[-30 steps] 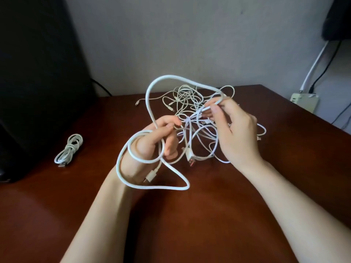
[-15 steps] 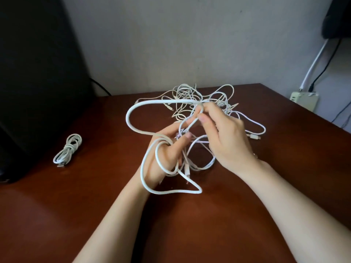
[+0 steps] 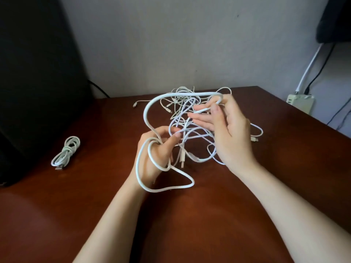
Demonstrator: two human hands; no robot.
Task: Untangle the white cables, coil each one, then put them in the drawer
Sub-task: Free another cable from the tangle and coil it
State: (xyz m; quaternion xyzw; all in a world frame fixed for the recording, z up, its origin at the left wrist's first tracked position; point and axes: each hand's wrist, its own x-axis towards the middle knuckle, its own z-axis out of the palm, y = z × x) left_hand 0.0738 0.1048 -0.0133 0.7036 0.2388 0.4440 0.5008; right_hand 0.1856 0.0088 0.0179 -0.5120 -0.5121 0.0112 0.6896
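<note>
Currently both hands are raised over the dark brown wooden table, working a thick white round cable. Left hand: fingers curled, gripping the thick cable, two slack loops of it hanging round the hand and wrist, the lowest loop reaching the tabletop. Right hand: thumb and forefinger pinch the same cable at its far bend, other fingers stretched out fairly straight. Between the hands the cable arches up in one big open loop. A tangle of thin white cables lies on the table behind and under the hands, some strands lifted with them, a few plug ends dangling. A coiled white cable bundle lies well apart on the table's left side, near a large black object. A cream power strip sits past the right table edge.
</note>
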